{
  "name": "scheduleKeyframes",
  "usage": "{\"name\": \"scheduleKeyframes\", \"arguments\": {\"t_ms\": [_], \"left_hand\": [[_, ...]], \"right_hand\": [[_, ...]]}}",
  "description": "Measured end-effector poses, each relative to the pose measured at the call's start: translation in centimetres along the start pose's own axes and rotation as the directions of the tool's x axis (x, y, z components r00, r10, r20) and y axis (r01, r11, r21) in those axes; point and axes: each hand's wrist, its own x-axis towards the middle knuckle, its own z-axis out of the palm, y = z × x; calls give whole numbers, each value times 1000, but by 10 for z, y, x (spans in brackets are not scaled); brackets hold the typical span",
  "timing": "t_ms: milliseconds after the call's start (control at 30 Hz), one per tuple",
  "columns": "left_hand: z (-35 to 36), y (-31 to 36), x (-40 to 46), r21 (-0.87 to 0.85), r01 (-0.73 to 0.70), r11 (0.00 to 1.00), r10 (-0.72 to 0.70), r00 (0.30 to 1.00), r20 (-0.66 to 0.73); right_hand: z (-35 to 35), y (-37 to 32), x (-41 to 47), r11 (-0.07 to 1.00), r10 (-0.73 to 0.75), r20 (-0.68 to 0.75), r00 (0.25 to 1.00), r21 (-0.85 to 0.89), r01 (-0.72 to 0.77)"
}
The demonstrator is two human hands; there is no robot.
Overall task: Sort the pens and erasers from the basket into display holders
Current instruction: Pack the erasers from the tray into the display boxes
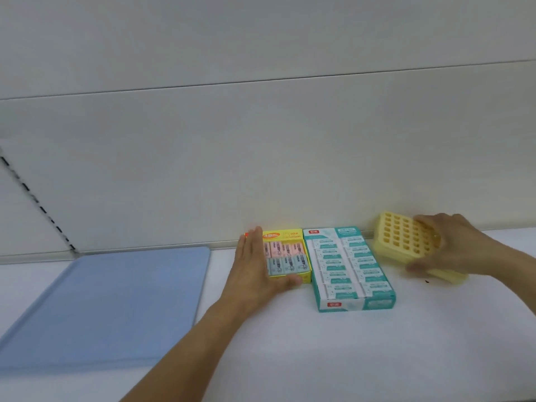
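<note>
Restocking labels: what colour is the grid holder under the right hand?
Pale yellow grid holder, seen in the head view.

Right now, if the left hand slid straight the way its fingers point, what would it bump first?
Probably the back wall. The left hand lies flat along the yellow eraser box, fingers pointing at the wall.

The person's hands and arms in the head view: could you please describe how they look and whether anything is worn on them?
Both are bare. The left hand and its forearm show no sleeve, glove, ring, watch or bracelet as far as the frame's bottom edge. The right hand is slightly blurred; it and its wrist also appear uncovered up to the right edge. No markings can be seen on either.
</note>
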Motion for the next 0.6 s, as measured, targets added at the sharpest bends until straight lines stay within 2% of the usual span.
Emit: {"name": "scheduleKeyframes", "arguments": {"t_ms": [100,233,267,333,400,500,600], "left_hand": [[6,6,2,11,-29,1000,29,999,-18],[-7,0,-4,4,-42,999,42,999,26],[-16,-8,-7,57,-53,997,53,999,5],[-37,-34,-15,300,-71,951,81,997,-20],[-60,-70,-27,454,-80,887,63,997,53],[-82,-117,-47,310,-79,947,26,985,170],[-94,-148,-58,272,-60,960,24,991,134]], "right_hand": [[-8,-14,-4,993,17,-59,998,116,-10],[-12,-57,-16,969,-33,-125,992,240,63],[-13,-72,-21,959,-48,-135,990,270,83],[-13,-103,-30,936,-102,-146,984,321,144],[-9,-140,-39,917,-168,-135,976,343,205],[13,-202,-44,889,-317,-131,939,305,343],[43,-265,-45,835,-499,-98,861,211,508]]}}
